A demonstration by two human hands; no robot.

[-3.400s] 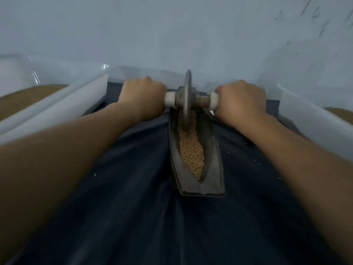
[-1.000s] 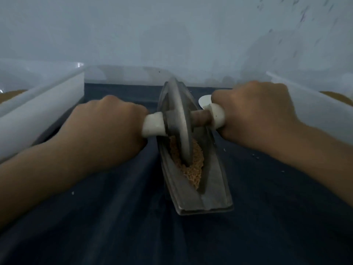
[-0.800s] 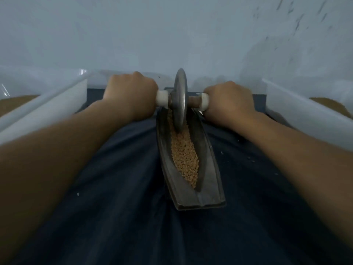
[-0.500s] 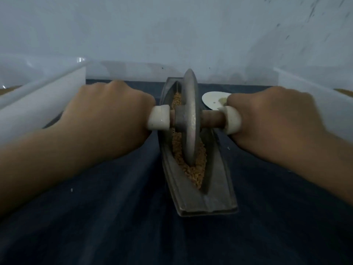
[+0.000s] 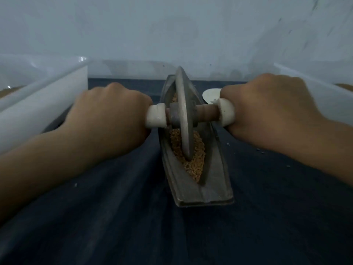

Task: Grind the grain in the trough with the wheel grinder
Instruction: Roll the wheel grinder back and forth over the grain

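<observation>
Boat-shaped metal trough (image 5: 214, 180) lying lengthwise on a dark cloth (image 5: 114, 217), blunt near end toward the viewer, pointed far end toward a pale wall (image 5: 172, 31). Grain (image 5: 193, 166) heaped along the trough's channel, mostly in its near half. Wheel grinder (image 5: 183, 115) upright in the trough about midway along it, disc edge sunk in the grain, axle crosswise above the trough's rims. Left hand (image 5: 108, 119) just left of the trough, fingers wrapped tightly round the left end of the axle beside the left collar (image 5: 155, 118). Right hand (image 5: 267, 109) just right of the trough, clenched likewise round the right end behind the right collar (image 5: 227, 114). Fingertips of both hands hidden under the knuckles. Small white rounded object (image 5: 211, 93) on the cloth right of the trough's far end, partly hidden by the right hand, kind not discernible. Left bin (image 5: 44, 104) and right bin (image 5: 315, 88), both white-walled, well apart from the trough on either side. Loose specks (image 5: 257, 150) on the cloth right of the trough.
</observation>
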